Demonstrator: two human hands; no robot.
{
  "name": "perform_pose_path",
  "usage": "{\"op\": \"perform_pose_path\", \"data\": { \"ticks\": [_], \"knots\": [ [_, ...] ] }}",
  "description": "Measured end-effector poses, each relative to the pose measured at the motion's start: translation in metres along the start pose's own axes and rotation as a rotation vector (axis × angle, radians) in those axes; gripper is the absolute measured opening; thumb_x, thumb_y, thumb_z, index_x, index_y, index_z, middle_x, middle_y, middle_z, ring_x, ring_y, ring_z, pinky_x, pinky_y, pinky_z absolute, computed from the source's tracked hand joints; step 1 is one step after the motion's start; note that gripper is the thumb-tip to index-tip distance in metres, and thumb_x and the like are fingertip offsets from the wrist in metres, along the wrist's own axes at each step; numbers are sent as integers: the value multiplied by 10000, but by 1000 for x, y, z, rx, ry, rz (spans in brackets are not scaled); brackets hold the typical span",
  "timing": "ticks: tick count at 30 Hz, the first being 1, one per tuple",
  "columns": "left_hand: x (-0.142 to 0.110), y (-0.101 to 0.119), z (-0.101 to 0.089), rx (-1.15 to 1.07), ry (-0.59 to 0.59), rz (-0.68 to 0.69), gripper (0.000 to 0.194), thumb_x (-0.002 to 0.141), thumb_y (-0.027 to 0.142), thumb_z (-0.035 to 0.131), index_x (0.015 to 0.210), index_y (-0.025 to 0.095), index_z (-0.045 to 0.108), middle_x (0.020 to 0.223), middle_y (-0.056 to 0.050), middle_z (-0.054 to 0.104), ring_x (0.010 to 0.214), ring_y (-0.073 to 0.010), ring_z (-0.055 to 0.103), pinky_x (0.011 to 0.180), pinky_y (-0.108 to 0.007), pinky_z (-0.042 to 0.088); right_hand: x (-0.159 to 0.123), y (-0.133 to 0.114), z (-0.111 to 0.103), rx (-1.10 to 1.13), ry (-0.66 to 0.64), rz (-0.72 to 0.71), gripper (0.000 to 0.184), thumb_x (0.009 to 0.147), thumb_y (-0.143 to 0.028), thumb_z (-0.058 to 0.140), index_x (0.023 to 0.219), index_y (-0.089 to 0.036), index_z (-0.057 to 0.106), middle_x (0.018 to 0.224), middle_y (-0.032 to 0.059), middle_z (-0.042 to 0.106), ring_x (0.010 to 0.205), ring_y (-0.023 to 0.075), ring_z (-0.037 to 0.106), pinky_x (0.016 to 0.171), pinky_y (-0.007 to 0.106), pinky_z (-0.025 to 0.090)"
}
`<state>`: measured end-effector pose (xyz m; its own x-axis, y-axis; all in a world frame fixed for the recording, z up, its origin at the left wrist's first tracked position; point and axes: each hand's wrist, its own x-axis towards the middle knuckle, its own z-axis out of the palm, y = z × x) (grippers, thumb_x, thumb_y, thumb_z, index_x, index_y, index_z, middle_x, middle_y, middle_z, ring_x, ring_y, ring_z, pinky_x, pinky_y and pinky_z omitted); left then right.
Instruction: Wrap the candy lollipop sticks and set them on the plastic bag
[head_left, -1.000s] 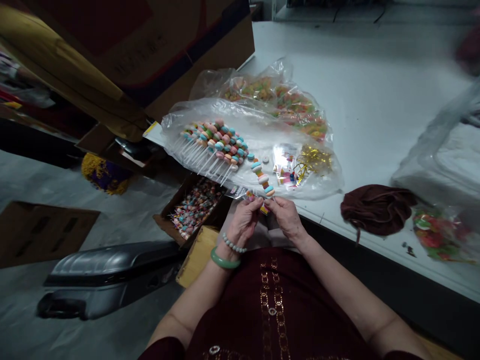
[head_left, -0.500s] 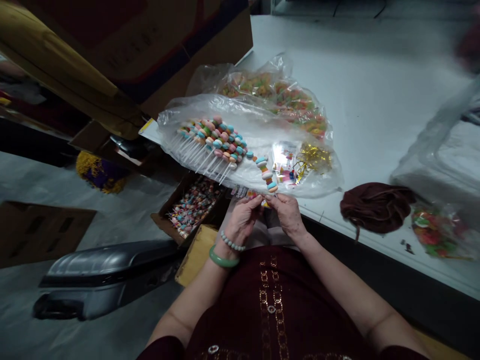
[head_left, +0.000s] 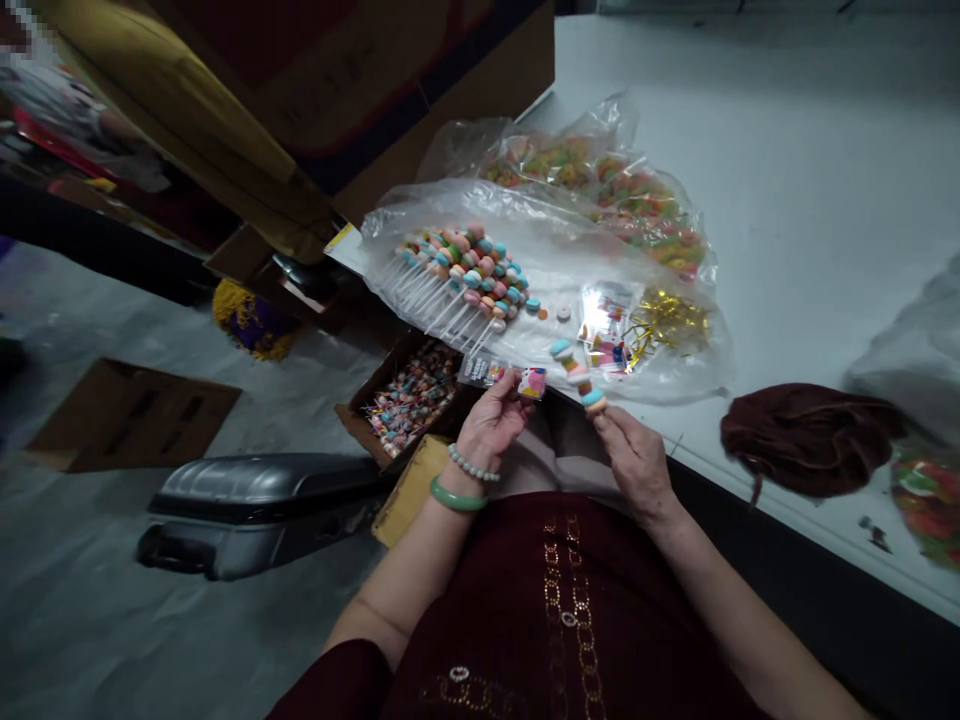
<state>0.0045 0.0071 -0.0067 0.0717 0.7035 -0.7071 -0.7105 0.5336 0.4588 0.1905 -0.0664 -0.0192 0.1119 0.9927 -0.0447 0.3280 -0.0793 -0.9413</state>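
Note:
Pinched in my left hand [head_left: 496,420] is a small printed clear plastic bag [head_left: 531,382], held over my lap at the table's edge. My right hand [head_left: 631,450], apart from it, grips the lower end of a candy skewer [head_left: 576,372] with pastel pieces stacked on it; its stick is mostly hidden by the fingers. Beyond my hands, a pile of similar candy skewers [head_left: 469,275] lies on a clear plastic sheet [head_left: 559,270], white sticks toward me. Right of the pile are a few loose candies [head_left: 534,304], a stack of printed bags [head_left: 606,325] and gold twist ties [head_left: 673,322].
Bags of colourful gummies [head_left: 637,195] lie behind the sheet. A dark brown cloth [head_left: 806,440] rests on the white table [head_left: 795,200]. Below left stand a box of wrapped candy [head_left: 411,400] and a grey suitcase [head_left: 262,500]. A large carton [head_left: 465,130] rises at the back left.
My hands, close together before, have moved apart. The candy skewer went right with my right hand, and the printed bag now shows plainly in my left. The view has shifted left.

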Motion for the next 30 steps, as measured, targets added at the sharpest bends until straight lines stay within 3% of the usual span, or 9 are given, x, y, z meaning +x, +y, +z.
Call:
{"op": "perform_pose_path", "data": {
  "ticks": [5, 9, 13, 17, 22, 25, 27, 30],
  "knots": [
    [-1, 11, -1, -38, 10, 54, 172, 773, 237, 766, 761, 165, 610, 677, 2, 662, 576, -97, 601, 531, -218, 479, -16, 1, 1, -49, 34, -78, 317, 916, -453, 546, 980, -218, 749, 736, 22, 681, 633, 174, 572, 612, 280, 428],
    [-5, 16, 0, -122, -5, 50, 128, 854, 232, 680, 780, 156, 608, 668, 3, 675, 533, -91, 594, 494, -214, 475, -19, -5, 2, -95, 17, -184, 288, 925, -390, 550, 1038, -220, 752, 828, 24, 739, 675, 170, 641, 644, 259, 472],
    [-9, 17, 1, -184, -15, 25, 195, 935, 240, 561, 772, 146, 610, 622, 3, 659, 515, -101, 588, 492, -229, 477, -21, -10, 5, -159, -2, -280, 267, 938, -310, 531, 1071, -213, 742, 906, 24, 766, 710, 153, 688, 659, 225, 493],
    [-12, 14, 3, -198, -36, 35, 183, 922, 215, 576, 758, 150, 623, 659, -3, 673, 559, -110, 614, 531, -239, 492, -21, -6, 8, -248, 39, -347, 273, 956, -295, 515, 1109, -219, 729, 931, 28, 770, 702, 147, 693, 647, 222, 493],
    [-12, 11, 7, -181, -56, 157, 124, 829, 124, 674, 716, 142, 628, 702, 0, 681, 647, -106, 638, 664, -252, 523, -20, -2, 7, -561, 173, -571, 242, 948, -249, 542, 1026, -196, 765, 680, 24, 724, 539, 119, 599, 563, 241, 389],
    [-10, 10, 8, -101, -82, 289, 127, 726, 117, 770, 704, 133, 645, 692, 5, 676, 642, -94, 626, 671, -236, 505, -19, -3, 4, -679, 172, -674, 243, 936, -235, 551, 1001, -171, 776, 557, 15, 648, 494, 109, 538, 542, 260, 332],
    [-9, 11, 6, -17, -119, 335, 169, 657, 150, 827, 698, 125, 665, 680, 2, 675, 622, -96, 618, 651, -240, 496, -18, -3, 3, -651, 111, -645, 260, 939, -243, 538, 1018, -173, 776, 551, 17, 635, 510, 111, 536, 548, 260, 328],
    [-9, 16, 0, 112, -188, 356, 231, 592, 219, 874, 711, 115, 704, 691, -14, 689, 630, -106, 623, 642, -247, 493, -13, 0, 0, -406, -25, -395, 281, 941, -300, 525, 1052, -206, 766, 702, 34, 696, 619, 130, 581, 593, 247, 370]
  ]
}}
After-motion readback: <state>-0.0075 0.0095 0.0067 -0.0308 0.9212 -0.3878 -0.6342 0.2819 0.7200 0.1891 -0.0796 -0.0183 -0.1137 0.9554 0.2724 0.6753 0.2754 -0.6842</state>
